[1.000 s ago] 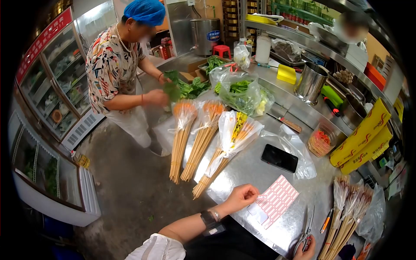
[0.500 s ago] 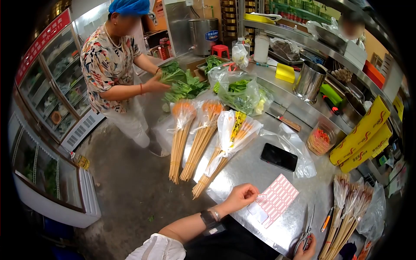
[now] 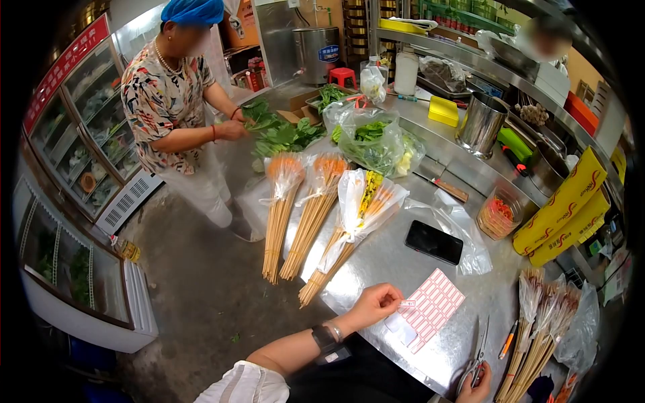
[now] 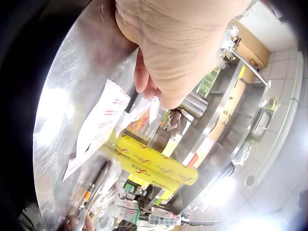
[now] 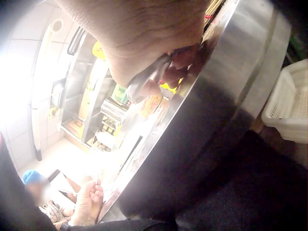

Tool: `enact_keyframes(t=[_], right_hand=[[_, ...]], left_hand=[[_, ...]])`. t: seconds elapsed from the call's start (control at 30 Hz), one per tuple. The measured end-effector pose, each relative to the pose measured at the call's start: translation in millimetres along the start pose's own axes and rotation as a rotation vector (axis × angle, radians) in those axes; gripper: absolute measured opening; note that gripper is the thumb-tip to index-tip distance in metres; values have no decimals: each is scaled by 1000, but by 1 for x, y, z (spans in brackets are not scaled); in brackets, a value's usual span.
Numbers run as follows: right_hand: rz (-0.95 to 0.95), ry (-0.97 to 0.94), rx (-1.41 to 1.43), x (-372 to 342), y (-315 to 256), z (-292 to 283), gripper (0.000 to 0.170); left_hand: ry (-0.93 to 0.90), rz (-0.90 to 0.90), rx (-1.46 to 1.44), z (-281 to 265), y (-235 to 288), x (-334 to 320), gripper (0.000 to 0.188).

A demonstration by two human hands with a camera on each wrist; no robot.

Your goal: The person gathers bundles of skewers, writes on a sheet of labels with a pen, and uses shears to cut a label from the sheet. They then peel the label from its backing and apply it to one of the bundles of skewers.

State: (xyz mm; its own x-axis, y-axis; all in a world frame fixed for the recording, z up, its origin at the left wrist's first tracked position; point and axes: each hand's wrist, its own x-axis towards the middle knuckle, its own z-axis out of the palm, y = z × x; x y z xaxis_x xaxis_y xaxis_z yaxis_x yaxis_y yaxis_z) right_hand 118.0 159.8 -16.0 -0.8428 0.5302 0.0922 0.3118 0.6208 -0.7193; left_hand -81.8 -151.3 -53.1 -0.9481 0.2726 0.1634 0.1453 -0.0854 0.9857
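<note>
Between thumb and fingertips, my left hand (image 3: 373, 305) pinches a small red-and-white sticker label (image 3: 407, 304). That label (image 4: 154, 109) also shows below the fingers in the left wrist view. A sheet of red-bordered labels (image 3: 437, 303) lies on the steel table beside this hand, with a piece of pale backing paper (image 3: 402, 329) at its near corner. By the table's near edge, my right hand (image 3: 476, 385) holds scissors (image 3: 482, 346) by their handles, blades pointing away from me. In the right wrist view the fingers curl around a scissor handle (image 5: 144, 82).
Three bundles of bamboo skewers with bagged tops, one of them a skewer bundle (image 3: 339, 235), lie beyond my left hand. A phone (image 3: 433, 243), knife (image 3: 449, 190), pen (image 3: 507, 340) and more skewers (image 3: 537, 329) surround the sheet. Another person (image 3: 178, 101) handles leafy greens (image 3: 285, 134).
The other person's hands have moved from lifted leaves near the skewer tops back to the left side of the greens. My hands stay nearly still, holding the label and scissors.
</note>
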Motion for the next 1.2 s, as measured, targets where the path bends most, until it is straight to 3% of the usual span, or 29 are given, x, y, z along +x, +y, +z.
enact_keyframes(t=[0.53, 0.63, 0.73, 0.83, 0.93, 1.2], right_hand=[[-57, 19, -35, 1, 8, 2, 45], [-67, 31, -44, 1, 9, 3, 44], [-80, 26, -50, 1, 10, 2, 43], [-68, 28, -47, 1, 2, 1, 44], [-60, 28, -43, 1, 0, 0, 44], [-26, 22, -3, 0, 3, 1, 47]], left_hand=[[10, 0, -30, 1, 0, 0, 5], [-49, -88, 35, -3, 3, 0, 4], [8, 22, 17, 0, 0, 0, 5], [4, 20, 19, 0, 1, 0, 5], [-48, -94, 16, -3, 5, -1, 4], [-39, -75, 31, -3, 1, -1, 4]])
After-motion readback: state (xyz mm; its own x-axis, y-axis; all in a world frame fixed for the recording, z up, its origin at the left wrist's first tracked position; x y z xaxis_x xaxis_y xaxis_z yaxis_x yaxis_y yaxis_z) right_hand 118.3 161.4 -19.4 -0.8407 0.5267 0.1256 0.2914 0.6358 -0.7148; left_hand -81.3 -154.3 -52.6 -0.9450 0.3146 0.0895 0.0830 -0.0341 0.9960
